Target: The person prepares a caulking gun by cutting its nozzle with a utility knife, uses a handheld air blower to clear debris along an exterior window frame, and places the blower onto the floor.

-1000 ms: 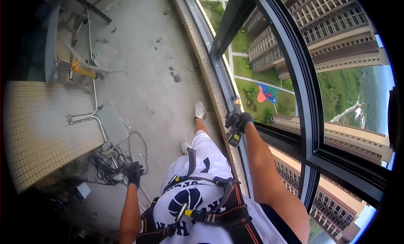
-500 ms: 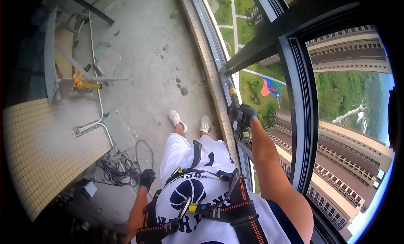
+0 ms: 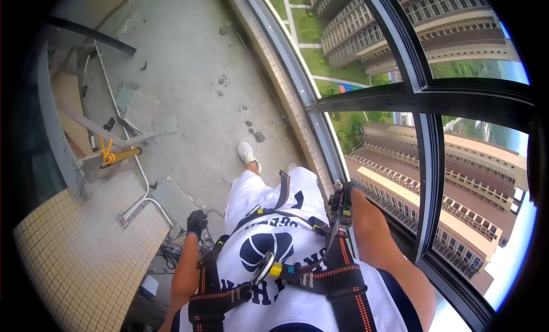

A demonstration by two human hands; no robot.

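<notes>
My right hand [image 3: 350,191], in a dark glove, grips a black cordless drill [image 3: 342,211] beside my right hip, close to the window frame [image 3: 334,140]. The drill's front end is hard to make out against the sill. My left hand [image 3: 197,221], in a black glove, hangs at my left side with its fingers curled in and nothing visible in them. I wear a black safety harness [image 3: 334,263] with orange stitching over a white jersey [image 3: 266,217].
A tiled ledge [image 3: 74,252] lies at left, with a yellow tool [image 3: 121,156] above it. White conduit [image 3: 108,74], loose boards [image 3: 140,112], black cable [image 3: 168,255] and rubble [image 3: 259,136] lie about the concrete floor [image 3: 183,57]. Tall buildings and greenery show outside.
My right hand has drawn the drill back from the window toward my hip. My left hand has risen slightly. The view has shifted along the window and my feet have stepped.
</notes>
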